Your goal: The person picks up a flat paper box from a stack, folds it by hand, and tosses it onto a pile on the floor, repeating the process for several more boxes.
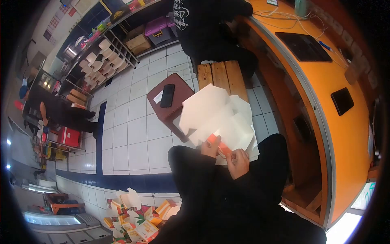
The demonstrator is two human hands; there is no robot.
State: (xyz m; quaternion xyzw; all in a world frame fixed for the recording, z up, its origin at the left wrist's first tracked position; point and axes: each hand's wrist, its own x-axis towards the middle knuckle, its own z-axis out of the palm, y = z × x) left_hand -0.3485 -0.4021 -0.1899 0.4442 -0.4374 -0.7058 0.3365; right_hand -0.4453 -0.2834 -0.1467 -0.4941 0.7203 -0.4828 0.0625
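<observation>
White cardboard sheets (207, 105), partly cut and creased, lie in a stack over my lap. At their near edge an orange printed flap (219, 144) is folded up. My left hand (210, 147) grips the left end of this flap, fingers closed round it. Its right end is pinched by my right hand (239, 162), with the fingers bent over the edge. The far part of the cardboard reaches toward a wooden bench (223, 75).
A dark red stool (180, 89) holds a black phone (167, 95). Folded boxes (146, 229) lie piled on the floor at lower left. An orange counter (325, 93) runs along the right. One person sits ahead; another stands far left.
</observation>
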